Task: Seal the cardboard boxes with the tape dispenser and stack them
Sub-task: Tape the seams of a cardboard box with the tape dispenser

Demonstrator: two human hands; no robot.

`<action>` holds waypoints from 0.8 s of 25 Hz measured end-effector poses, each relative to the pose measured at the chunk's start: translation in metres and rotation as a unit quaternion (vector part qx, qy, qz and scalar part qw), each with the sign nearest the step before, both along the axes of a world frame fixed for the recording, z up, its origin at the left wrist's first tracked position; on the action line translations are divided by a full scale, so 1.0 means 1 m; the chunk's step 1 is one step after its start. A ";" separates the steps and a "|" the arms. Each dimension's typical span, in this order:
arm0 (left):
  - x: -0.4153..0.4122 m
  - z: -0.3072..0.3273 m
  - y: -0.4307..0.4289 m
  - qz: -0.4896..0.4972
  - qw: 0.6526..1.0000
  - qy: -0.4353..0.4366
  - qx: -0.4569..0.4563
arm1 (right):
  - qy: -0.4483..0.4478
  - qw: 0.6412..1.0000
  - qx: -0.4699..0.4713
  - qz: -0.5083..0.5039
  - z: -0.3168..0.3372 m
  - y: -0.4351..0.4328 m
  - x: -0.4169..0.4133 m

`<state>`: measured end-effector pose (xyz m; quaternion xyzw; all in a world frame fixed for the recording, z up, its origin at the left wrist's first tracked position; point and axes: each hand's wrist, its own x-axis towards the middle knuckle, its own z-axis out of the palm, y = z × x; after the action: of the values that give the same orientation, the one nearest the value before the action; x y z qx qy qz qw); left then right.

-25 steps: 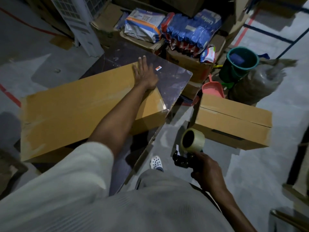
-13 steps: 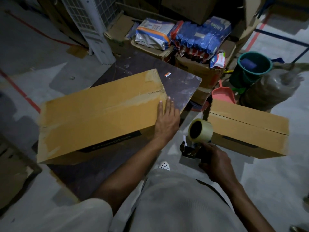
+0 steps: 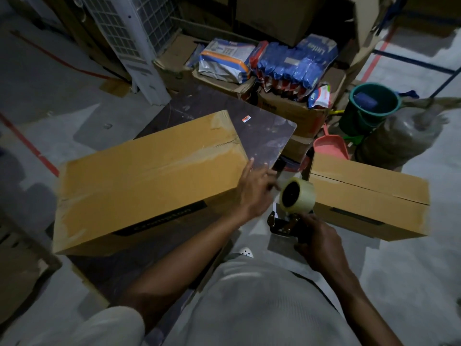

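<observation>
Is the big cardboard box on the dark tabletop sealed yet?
Sealed on top: the large brown cardboard box has closed flaps with shiny tape along the seam.

A long cardboard box [image 3: 149, 181] lies on the dark bench [image 3: 269, 136], with clear tape along its top seam. The left hand [image 3: 254, 193], fingers straight and blurred, is at the box's right end. Just beside it, the right hand [image 3: 316, 243] grips the tape dispenser [image 3: 293, 206]. A second box [image 3: 369, 198] sits on the floor to the right with its flaps closed, and a green bucket [image 3: 355, 118] stands behind it.

long cardboard box [image 3: 149, 176]: side print "Crompton" | blue pack [image 3: 296, 63]: "Little", partly legible
</observation>
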<state>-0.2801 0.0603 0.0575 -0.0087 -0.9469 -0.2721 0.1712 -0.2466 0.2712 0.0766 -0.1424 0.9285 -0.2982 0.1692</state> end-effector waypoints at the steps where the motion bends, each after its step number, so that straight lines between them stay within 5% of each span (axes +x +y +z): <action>1: -0.010 0.017 -0.001 0.059 0.993 0.016 0.099 | 0.001 1.000 0.004 -0.006 -0.001 -0.001 -0.002; 3: -0.041 0.039 -0.023 0.168 0.975 0.028 0.141 | 0.002 1.000 0.004 -0.016 -0.003 -0.003 -0.005; 8: -0.137 0.018 -0.130 0.294 0.943 -0.155 -0.013 | -0.001 1.000 0.006 -0.026 -0.002 -0.014 -0.016; 20: -0.206 0.021 -0.159 0.299 0.876 -0.375 -0.045 | -0.049 0.993 0.022 -0.105 -0.003 -0.039 -0.039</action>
<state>-0.4857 -0.0983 0.0786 0.3702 -0.9087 -0.1475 -0.1245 -0.2859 0.2323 0.0737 -0.0253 0.9351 -0.3008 0.1856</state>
